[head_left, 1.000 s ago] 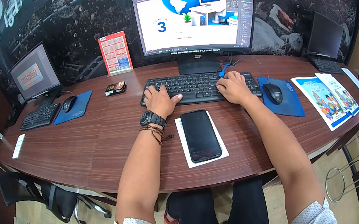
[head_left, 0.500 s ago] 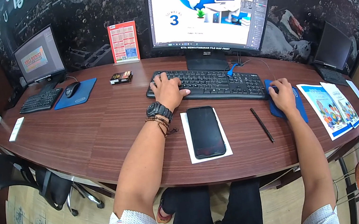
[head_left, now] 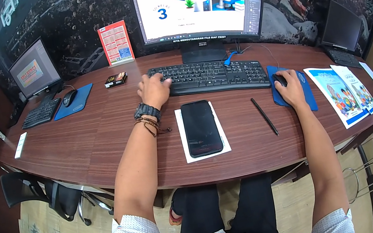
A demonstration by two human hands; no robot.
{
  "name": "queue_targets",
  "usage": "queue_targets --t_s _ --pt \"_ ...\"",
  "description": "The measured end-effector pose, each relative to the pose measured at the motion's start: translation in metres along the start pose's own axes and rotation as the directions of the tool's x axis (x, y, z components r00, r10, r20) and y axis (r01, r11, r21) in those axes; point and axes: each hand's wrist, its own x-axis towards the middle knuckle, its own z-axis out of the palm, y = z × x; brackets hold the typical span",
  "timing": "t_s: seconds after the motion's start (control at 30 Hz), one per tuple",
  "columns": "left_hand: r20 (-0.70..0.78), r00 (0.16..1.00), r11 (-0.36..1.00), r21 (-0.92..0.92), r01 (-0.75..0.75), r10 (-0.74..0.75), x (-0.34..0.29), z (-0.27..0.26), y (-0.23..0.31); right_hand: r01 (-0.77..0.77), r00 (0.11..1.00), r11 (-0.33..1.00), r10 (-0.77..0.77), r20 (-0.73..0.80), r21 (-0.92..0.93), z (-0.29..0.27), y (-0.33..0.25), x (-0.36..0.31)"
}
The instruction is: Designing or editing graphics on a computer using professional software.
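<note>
My left hand [head_left: 154, 91] rests at the left end of a black keyboard [head_left: 209, 77], its fingers spread over the corner keys and holding nothing. A black watch [head_left: 146, 111] and brown bead bracelets circle that wrist. Over on the right, my right hand [head_left: 292, 88] is wrapped round a black computer mouse [head_left: 280, 80] on a blue mouse pad [head_left: 306, 93]; the palm hides part of the mouse. Behind the keyboard stands a curved monitor [head_left: 199, 7], lit with a page of blue graphics and a plant. A dark smartphone [head_left: 201, 129] lies on white paper [head_left: 186, 154] between my forearms.
A black pen [head_left: 264, 116] lies right of the phone. Printed booklets [head_left: 339, 97] sit beyond my right hand. At the left are a second monitor [head_left: 33, 68], keyboard [head_left: 41, 113] and mouse [head_left: 70, 97]. A small box [head_left: 115, 80] and red-framed calendar [head_left: 116, 43] stand nearer the middle.
My left hand has slid left across the keys to the keyboard's corner. My right hand and the mouse have shifted slightly right on the pad. The whole view has tilted a little.
</note>
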Motion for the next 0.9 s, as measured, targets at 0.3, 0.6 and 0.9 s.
queue_targets --t_s 0.3,0.6,0.9 --pt "-0.085 0.996 1.0 0.009 -0.01 0.011 0.013 0.009 -0.032 -0.018 1.0 1.0 0.018 -0.002 0.023 0.001 -0.002 -0.001" --pt "-0.037 0.999 0.997 0.073 0.024 -0.022 0.014 0.007 -0.029 -0.014 1.0 1.0 0.014 -0.007 0.019 0.0 -0.001 0.0" --pt "-0.008 0.999 0.995 0.084 0.055 -0.054 0.012 0.002 -0.024 -0.007 1.0 1.0 0.007 -0.015 0.024 0.0 -0.001 0.001"
